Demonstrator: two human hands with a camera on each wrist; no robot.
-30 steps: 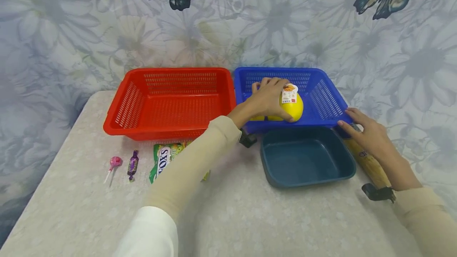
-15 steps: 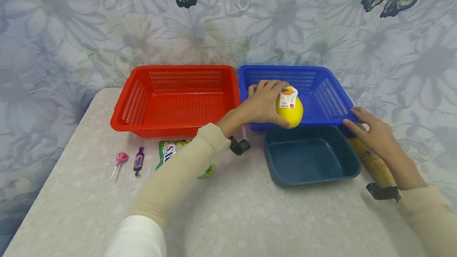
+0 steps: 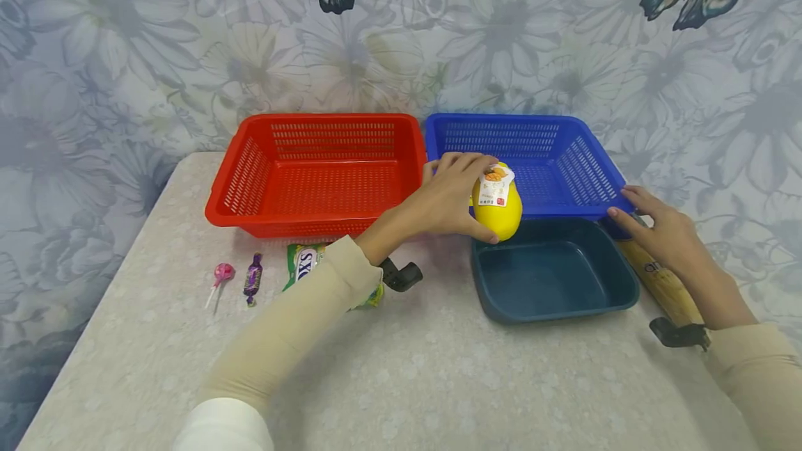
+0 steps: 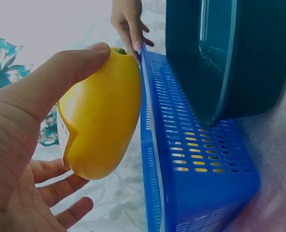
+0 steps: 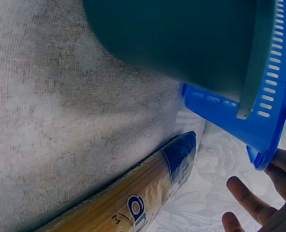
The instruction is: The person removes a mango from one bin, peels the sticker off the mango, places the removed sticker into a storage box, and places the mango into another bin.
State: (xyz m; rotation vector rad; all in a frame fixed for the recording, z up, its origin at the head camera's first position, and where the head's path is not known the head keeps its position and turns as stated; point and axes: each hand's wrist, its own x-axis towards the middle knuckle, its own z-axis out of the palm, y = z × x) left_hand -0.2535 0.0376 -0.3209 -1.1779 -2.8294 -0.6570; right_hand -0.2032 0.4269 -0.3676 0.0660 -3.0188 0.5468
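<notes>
My left hand (image 3: 451, 190) holds an oblong yellow mango-like fruit (image 3: 499, 214) with a white label, raised at the blue basket's front edge. The left wrist view shows the thumb along one side of this fruit (image 4: 106, 116), its small green stem end upward. The blue plastic basket (image 3: 532, 211) is by the wall; yellow shows through its slots in the left wrist view. At its front right corner, my right hand (image 3: 667, 235) pinches the rim (image 5: 273, 150) between thumb and finger, other fingers spread. A dark teal tub (image 3: 554, 315) sits in front of that basket.
A red basket (image 3: 319, 228) stands left of the blue one. On the table (image 3: 438, 381) lie a pink lollipop (image 3: 223, 272), a purple-wrapped candy (image 3: 253, 280) and a green snack bag (image 3: 301, 263), partly under the left forearm. A long clear-wrapped pack (image 5: 147, 188) lies right of the tub.
The left hand has brought the yellow fruit up out of the blue basket, toward me and a little left. My right hand keeps to the basket's corner. The head view has shifted slightly.
</notes>
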